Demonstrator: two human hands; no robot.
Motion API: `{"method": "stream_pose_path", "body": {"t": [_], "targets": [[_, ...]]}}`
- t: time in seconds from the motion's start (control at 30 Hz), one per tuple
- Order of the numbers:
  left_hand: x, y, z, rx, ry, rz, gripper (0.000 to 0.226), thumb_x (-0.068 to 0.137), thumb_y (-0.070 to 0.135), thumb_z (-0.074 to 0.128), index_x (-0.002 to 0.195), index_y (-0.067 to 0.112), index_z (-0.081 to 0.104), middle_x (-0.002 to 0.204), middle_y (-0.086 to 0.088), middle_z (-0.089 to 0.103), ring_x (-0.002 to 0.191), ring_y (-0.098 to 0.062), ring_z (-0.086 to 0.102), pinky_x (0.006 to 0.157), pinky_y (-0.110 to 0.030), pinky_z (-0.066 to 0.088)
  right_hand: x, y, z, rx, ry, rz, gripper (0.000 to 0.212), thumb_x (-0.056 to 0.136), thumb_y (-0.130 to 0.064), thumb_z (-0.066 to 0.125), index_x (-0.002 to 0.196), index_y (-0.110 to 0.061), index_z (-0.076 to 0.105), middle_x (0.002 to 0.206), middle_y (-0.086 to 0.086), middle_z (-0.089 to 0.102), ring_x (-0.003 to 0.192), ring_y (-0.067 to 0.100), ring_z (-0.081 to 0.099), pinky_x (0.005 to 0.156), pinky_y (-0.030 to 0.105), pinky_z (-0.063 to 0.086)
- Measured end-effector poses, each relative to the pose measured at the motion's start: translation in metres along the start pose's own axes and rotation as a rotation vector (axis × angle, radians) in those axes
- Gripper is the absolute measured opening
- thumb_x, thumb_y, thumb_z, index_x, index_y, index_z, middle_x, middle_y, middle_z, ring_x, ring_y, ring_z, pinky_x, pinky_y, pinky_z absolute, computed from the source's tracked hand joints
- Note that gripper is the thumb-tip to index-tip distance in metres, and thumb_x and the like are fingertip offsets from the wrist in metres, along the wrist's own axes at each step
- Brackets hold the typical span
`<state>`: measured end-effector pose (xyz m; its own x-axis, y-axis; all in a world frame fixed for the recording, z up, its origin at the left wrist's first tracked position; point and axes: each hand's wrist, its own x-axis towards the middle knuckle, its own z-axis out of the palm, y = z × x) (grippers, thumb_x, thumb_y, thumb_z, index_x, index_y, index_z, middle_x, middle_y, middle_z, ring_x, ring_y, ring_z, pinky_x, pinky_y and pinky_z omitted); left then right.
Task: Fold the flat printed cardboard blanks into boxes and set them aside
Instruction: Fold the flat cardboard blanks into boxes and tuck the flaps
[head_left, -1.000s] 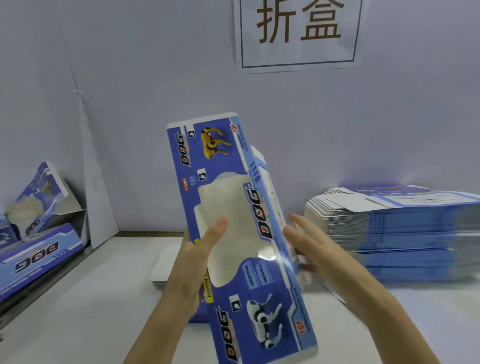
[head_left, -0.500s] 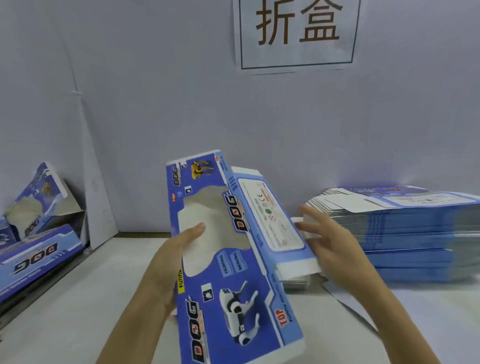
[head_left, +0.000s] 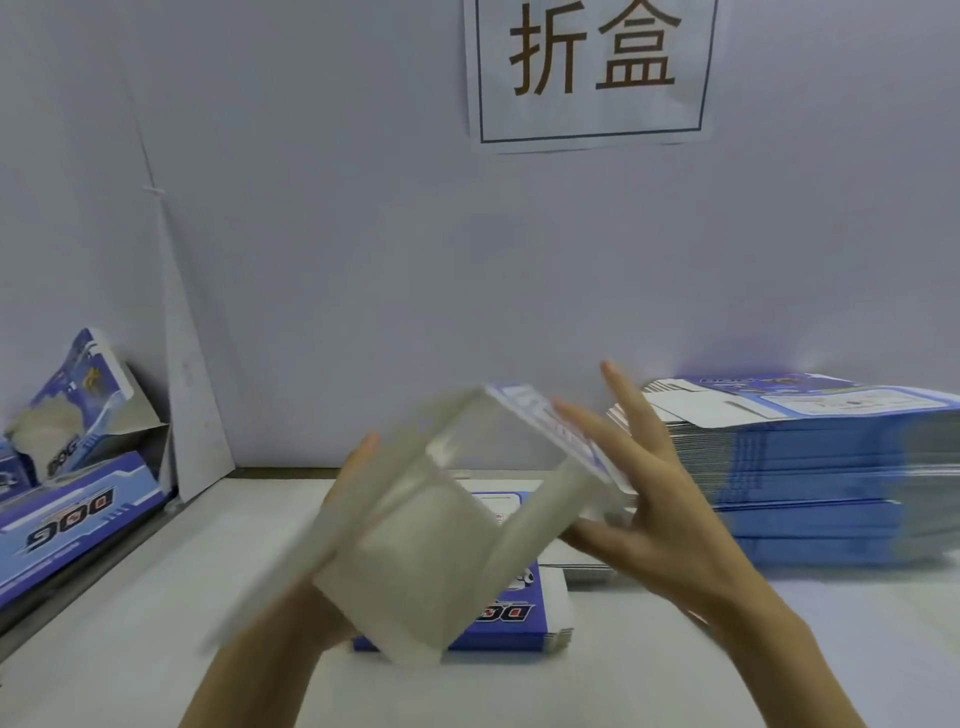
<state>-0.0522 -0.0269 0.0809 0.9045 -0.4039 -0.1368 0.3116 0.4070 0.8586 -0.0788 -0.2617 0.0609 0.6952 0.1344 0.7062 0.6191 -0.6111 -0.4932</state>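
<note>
I hold a blue printed "DOG" cardboard box (head_left: 410, 561) over the table, popped open into a tube with its grey inside facing me; it is motion-blurred. My left hand (head_left: 358, 462) grips its left panel and is mostly hidden behind the cardboard. My right hand (head_left: 660, 519) has straight, spread fingers pressing on the blue right panel. A tall stack of flat blanks (head_left: 810, 467) lies at the right, and a small pile of blanks (head_left: 514, 618) lies on the table under the box.
Folded boxes (head_left: 72, 525) lie in a heap at the left edge, one (head_left: 78, 405) leaning on the wall. The white table (head_left: 156, 623) meets a grey wall close behind. A paper sign (head_left: 592, 67) hangs on that wall.
The flat blank has been lowered, turned end-on toward me and popped open into a tube. My right hand moved from its edge onto the right panel.
</note>
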Motion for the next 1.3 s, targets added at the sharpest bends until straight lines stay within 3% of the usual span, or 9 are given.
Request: {"method": "stream_pose_path", "body": {"t": [0.13,0.27,0.33,0.47,0.67,0.8,1.03,1.17,1.3], "targets": [[-0.001,-0.005,0.000,0.110,-0.104,-0.034,0.069,0.072,0.072,0.049,0.106,0.017,0.074,0.107,-0.015,0.072,0.092,-0.046,0.067,0.035,-0.028,0.049,0.001,0.001,0.003,0.155,0.049,0.124,0.046,0.073,-0.054,0.077,0.113,-0.045,0.056,0.129,-0.014,0.061,0.123,0.012,0.055,0.096,0.017,0.042],[0.009,-0.014,0.002,0.477,0.003,0.330,0.099,0.055,0.100,0.029,0.126,0.037,0.059,0.126,0.010,0.063,0.105,-0.009,0.064,0.076,-0.035,0.054,0.003,-0.001,0.004,0.238,0.140,0.202,0.063,0.068,-0.066,0.060,0.128,-0.051,0.048,0.108,-0.016,0.060,0.105,0.005,0.060,0.092,0.022,0.048],[0.009,-0.017,0.005,0.531,-0.026,0.479,0.101,0.047,0.091,0.059,0.130,0.034,0.050,0.123,0.011,0.064,0.111,-0.007,0.062,0.088,-0.030,0.052,0.003,-0.003,0.002,0.331,0.132,0.212,0.066,0.070,-0.064,0.059,0.132,-0.043,0.051,0.118,-0.007,0.057,0.115,0.010,0.057,0.102,0.038,0.046],[0.010,-0.020,0.011,0.422,-0.026,0.528,0.073,0.063,0.032,0.086,0.119,0.038,0.039,0.099,0.004,0.073,0.091,-0.023,0.072,0.063,-0.027,0.058,0.002,-0.008,0.001,0.609,0.067,0.237,0.060,0.071,-0.052,0.065,0.123,-0.030,0.048,0.129,0.001,0.060,0.120,0.015,0.059,0.098,0.041,0.051],[0.008,-0.031,0.018,0.460,-0.176,0.465,0.076,0.068,0.041,0.075,0.131,0.047,0.033,0.108,0.014,0.070,0.094,-0.016,0.071,0.064,-0.023,0.057,-0.001,-0.018,-0.004,0.468,0.165,0.072,0.079,0.078,-0.040,0.066,0.145,-0.046,0.024,0.138,-0.046,0.036,0.129,-0.021,0.033,0.090,-0.002,0.034],[0.006,-0.035,0.017,0.509,-0.194,0.439,0.094,0.058,0.055,0.079,0.137,0.042,0.030,0.108,0.015,0.070,0.094,-0.015,0.071,0.066,-0.022,0.057,-0.002,-0.016,-0.015,0.305,0.153,0.004,0.082,0.078,-0.049,0.061,0.148,-0.054,0.018,0.149,-0.042,0.024,0.133,-0.022,0.025,0.091,-0.006,0.028],[0.003,-0.038,0.013,0.549,-0.224,0.396,0.106,0.043,0.069,0.083,0.131,0.028,0.039,0.106,0.011,0.072,0.095,-0.016,0.071,0.066,-0.022,0.057,-0.002,-0.016,-0.022,0.345,0.130,0.014,0.069,0.070,-0.043,0.065,0.136,-0.041,0.043,0.132,-0.012,0.056,0.118,0.017,0.057,0.088,0.037,0.053],[0.003,-0.039,0.011,0.477,-0.206,0.385,0.109,0.039,0.068,0.085,0.132,0.033,0.040,0.105,0.008,0.073,0.090,-0.020,0.073,0.061,-0.025,0.058,-0.004,-0.021,-0.018,0.342,0.160,-0.032,0.037,0.072,-0.037,0.061,0.105,-0.032,0.046,0.093,-0.019,0.056,0.082,0.004,0.057,0.072,0.024,0.049],[0.002,-0.040,0.011,0.364,-0.180,0.395,0.113,0.029,0.064,0.090,0.129,0.040,0.043,0.098,0.000,0.075,0.079,-0.026,0.074,0.055,-0.028,0.058,-0.002,-0.025,-0.017,0.372,0.148,-0.041,0.045,0.072,-0.039,0.061,0.114,-0.031,0.046,0.105,-0.012,0.058,0.100,0.019,0.060,0.081,0.036,0.052]]}}
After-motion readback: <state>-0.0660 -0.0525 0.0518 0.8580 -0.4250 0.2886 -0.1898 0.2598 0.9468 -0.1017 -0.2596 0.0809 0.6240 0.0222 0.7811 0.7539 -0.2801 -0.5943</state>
